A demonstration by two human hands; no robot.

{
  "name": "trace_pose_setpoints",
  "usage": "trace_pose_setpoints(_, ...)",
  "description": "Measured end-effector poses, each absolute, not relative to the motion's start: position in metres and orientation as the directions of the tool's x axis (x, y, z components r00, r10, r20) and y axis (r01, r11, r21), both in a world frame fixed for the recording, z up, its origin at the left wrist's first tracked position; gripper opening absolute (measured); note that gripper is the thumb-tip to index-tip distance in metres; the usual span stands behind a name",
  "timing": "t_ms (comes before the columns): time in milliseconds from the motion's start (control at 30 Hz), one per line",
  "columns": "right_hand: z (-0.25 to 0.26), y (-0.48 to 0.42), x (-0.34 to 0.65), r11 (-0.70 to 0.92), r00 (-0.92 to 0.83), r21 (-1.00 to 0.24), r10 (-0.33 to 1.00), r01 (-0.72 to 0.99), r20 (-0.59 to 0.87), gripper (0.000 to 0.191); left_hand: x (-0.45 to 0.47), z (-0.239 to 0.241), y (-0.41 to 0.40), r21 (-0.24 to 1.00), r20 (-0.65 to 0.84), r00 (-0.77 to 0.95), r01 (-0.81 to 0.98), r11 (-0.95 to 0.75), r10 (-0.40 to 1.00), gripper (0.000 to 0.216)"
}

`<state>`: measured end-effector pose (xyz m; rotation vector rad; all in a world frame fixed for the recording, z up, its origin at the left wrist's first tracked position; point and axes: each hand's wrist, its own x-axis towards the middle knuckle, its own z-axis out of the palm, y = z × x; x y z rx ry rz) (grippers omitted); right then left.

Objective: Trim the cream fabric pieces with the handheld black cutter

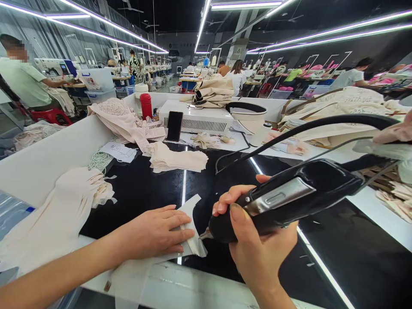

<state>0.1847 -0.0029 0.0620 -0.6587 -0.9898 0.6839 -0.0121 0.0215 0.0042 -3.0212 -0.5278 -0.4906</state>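
Observation:
My left hand (154, 234) lies flat, fingers stretched out, pressing a pale cut fabric piece (192, 206) onto the black glossy table (151, 184). My right hand (257, 249) is wrapped round a black handheld tool (289, 199) with a metal plate on top and a black cable (305, 126) arching back. The tool's small metal tip (204, 234) points at the fabric's edge, just right of my left fingertips.
Stacks of beige fabric pieces (175, 159) and a pile (64, 206) lie at left. A white box unit (199, 118), a phone (174, 125), a red bottle (146, 105) and a bowl (247, 113) stand behind. White walls edge the table. Other seated people work at machines around.

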Motion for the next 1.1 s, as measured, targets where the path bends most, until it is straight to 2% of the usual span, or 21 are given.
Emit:
trace_pose_setpoints(300, 0.062, -0.003, 0.183, 0.613, 0.383, -0.762, 0.769, -0.211, 0.512, 0.049, -0.01, 0.012, 0.02, 0.037, 0.267, 0.892, 0.37, -0.928, 0.366, 0.038)
trace_pose_setpoints(733, 0.06, 0.011, 0.185, 0.644, 0.401, -0.748, 0.735, -0.16, 0.546, 0.047, -0.008, 0.005, 0.018, 0.068, 0.322, 0.869, 0.376, -0.924, 0.377, 0.036)
trace_pose_setpoints(900, 0.058, 0.012, 0.181, 0.65, 0.388, -0.745, 0.732, -0.15, 0.56, 0.046, -0.008, 0.006, 0.018, 0.085, 0.298, 0.871, 0.384, -0.92, 0.391, 0.037)
trace_pose_setpoints(1100, 0.061, 0.014, 0.181, 0.607, 0.392, -0.784, 0.757, -0.128, 0.522, 0.039, -0.008, 0.006, 0.017, 0.102, 0.325, 0.851, 0.403, -0.909, 0.414, 0.034)
